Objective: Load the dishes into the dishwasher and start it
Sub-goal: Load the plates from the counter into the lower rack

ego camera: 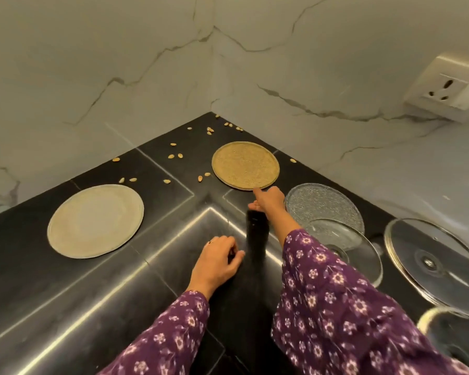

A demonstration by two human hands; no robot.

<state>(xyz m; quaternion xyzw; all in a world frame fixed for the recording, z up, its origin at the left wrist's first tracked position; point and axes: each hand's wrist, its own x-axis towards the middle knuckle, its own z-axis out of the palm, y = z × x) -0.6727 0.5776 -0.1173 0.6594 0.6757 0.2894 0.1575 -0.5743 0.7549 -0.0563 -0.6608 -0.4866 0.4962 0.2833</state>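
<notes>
1. Setting: a home kitchen.
2. A dark stone worktop (pixel 38 266) is fitted into a corner between marble-look walls (pixel 119 63).
3. A socket (pixel 450 90) is mounted on the right wall.
4. A gold plate (pixel 245 165), a grey plate (pixel 95 220) and glass lids (pixel 431 263) lie on the worktop, with seeds (pixel 173 156) scattered near the corner.

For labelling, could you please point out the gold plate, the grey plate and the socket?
gold plate (pixel 245 165), head view, centre.
grey plate (pixel 95 221), head view, centre.
socket (pixel 450 90), head view, front face.
</notes>
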